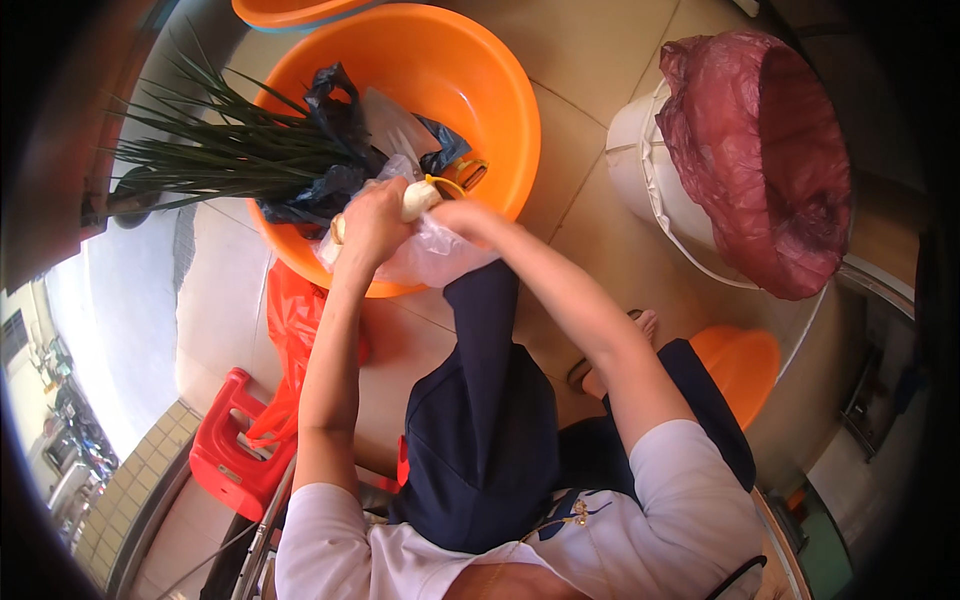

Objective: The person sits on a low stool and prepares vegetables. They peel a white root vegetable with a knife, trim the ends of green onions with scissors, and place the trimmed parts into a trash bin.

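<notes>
My left hand [377, 219] is closed around a pale, peeled-looking vegetable [420, 201] over the near side of a large orange plastic basin [480, 82]. Against a thin clear plastic bag [450, 259] below the vegetable rests my right hand [466, 223]; its fingertips are hidden, so its grip is unclear. Just beyond lies a yellow-handled tool [474, 174], perhaps a peeler, partly covered. Dark plastic bags [334, 112] fill the basin's left part. Long green leaves [225, 154], like scallions or chives, stick out past its rim.
A white bucket [630, 142] lined with a dark red plastic bag [712, 150] stands to the right. To the left are a red plastic stool [232, 457] and a red plastic bag [292, 322]. A smaller orange basin [739, 367] sits beside my right knee on the tiled floor [570, 157].
</notes>
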A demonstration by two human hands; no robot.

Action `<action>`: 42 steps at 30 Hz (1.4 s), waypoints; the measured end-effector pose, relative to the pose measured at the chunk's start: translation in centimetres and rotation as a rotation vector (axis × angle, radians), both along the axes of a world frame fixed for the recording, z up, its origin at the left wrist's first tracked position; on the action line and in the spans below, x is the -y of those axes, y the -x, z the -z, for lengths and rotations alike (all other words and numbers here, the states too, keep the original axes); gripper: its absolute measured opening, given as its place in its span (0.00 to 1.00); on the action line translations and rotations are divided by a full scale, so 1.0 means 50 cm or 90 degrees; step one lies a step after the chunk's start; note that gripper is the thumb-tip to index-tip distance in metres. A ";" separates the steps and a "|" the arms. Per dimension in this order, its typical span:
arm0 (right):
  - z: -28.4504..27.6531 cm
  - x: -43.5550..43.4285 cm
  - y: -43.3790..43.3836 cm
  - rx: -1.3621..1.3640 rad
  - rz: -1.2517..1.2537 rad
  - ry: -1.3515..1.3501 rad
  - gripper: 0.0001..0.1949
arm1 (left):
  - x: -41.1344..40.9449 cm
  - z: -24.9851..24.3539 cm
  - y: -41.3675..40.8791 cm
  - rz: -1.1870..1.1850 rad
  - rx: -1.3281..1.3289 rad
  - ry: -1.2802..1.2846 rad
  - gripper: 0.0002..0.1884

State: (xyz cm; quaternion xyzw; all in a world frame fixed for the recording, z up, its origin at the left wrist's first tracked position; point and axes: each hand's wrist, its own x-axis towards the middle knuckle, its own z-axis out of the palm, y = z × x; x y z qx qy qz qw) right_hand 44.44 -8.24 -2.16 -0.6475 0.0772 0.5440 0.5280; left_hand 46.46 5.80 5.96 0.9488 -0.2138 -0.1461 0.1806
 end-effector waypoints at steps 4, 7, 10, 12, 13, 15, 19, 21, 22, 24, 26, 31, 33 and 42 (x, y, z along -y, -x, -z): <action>0.064 0.079 -0.080 0.370 0.411 0.157 0.08 | -0.011 0.063 -0.041 0.139 -0.040 -0.132 0.09; -0.011 0.107 -0.116 0.607 0.312 0.406 0.08 | 0.011 0.068 -0.006 0.251 -0.018 -0.302 0.11; 0.021 0.078 -0.085 0.519 0.002 0.531 0.09 | 0.041 0.075 0.012 0.327 0.041 -0.278 0.18; 0.022 0.071 -0.088 0.488 -0.055 0.496 0.10 | 0.041 0.092 0.015 0.386 0.097 -0.208 0.22; 0.021 0.063 -0.087 0.470 -0.085 0.473 0.11 | 0.037 0.101 0.008 0.409 0.112 -0.244 0.21; 0.022 0.050 -0.091 0.479 -0.072 0.443 0.12 | 0.033 0.117 -0.012 0.459 0.142 -0.316 0.20; 0.074 0.047 -0.107 0.353 -0.093 0.364 0.13 | 0.048 0.132 -0.035 0.487 0.059 -0.334 0.31; 0.086 0.044 -0.112 0.256 -0.079 0.290 0.14 | 0.053 0.104 -0.045 0.410 -0.030 -0.323 0.29; 0.071 0.036 -0.114 0.242 -0.088 0.294 0.14 | 0.054 0.087 -0.047 0.370 -0.076 -0.318 0.28; 0.094 0.025 -0.112 0.298 -0.093 0.298 0.13 | 0.034 0.064 -0.037 0.350 -0.060 -0.213 0.27; 0.164 0.032 -0.108 0.370 -0.144 0.278 0.15 | 0.025 0.045 -0.008 0.314 -0.031 -0.089 0.26; 0.123 -0.033 -0.074 0.302 -0.041 0.191 0.28 | -0.038 0.037 0.037 0.319 0.020 -0.098 0.19; 0.073 -0.038 -0.071 0.281 0.025 0.253 0.21 | -0.081 0.062 0.039 0.328 0.066 -0.084 0.20; -0.202 0.141 -0.062 0.269 0.218 0.034 0.16 | -0.057 -0.061 -0.026 -0.086 0.061 0.062 0.20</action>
